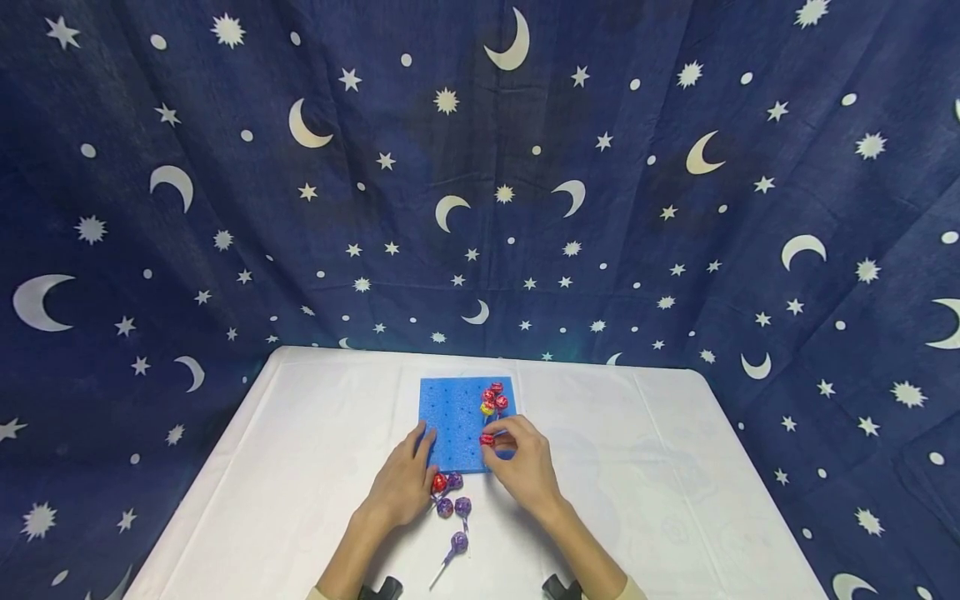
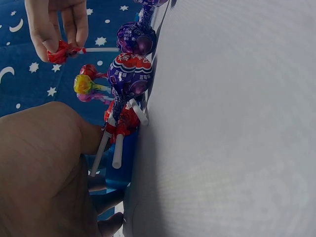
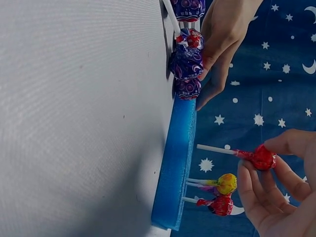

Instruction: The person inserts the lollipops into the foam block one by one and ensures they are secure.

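Observation:
My right hand [image 1: 528, 467] pinches a red-wrapped lollipop [image 3: 264, 158] by its candy head between thumb and fingers. Its white stick points at the blue foam board [image 1: 459, 421], the tip close over the board's face in the right wrist view. My left hand [image 1: 401, 487] rests along the board's left edge, fingers extended and thumb at the near corner. Beside that thumb lies a red lollipop [image 1: 439, 482] among purple lollipops [image 2: 131, 76]. Farther back on the board, several red lollipops [image 3: 222, 205] and a yellow lollipop [image 3: 227, 183] stand by their sticks.
The foam board has rows of small holes and lies on a white-covered table [image 1: 615, 467]. Nearer the front, a purple lollipop [image 1: 459, 542] lies on the cloth with its stick toward me. A dark blue curtain [image 1: 480, 167] with moons and stars hangs behind.

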Motion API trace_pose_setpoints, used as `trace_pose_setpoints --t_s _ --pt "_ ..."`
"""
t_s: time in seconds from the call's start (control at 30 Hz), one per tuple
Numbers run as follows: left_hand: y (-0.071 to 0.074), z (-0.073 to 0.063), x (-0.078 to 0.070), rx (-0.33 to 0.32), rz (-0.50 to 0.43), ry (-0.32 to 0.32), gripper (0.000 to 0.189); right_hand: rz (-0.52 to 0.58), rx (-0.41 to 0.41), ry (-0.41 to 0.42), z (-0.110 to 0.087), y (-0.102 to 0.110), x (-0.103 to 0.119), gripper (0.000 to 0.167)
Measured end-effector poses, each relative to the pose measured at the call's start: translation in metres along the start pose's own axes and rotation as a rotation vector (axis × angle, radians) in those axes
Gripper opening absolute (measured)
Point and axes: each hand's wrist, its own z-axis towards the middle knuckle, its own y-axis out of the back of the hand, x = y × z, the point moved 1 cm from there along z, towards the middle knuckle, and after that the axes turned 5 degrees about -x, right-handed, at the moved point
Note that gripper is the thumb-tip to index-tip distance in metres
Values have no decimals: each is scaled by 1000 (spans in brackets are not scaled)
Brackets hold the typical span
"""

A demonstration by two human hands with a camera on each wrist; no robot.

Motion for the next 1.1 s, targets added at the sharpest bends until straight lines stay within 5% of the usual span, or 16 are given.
trace_pose_setpoints --t_s 1.1 --pt "0 0 0 -19 -13 -10 58 -78 -123 -14 17 11 -13 29"
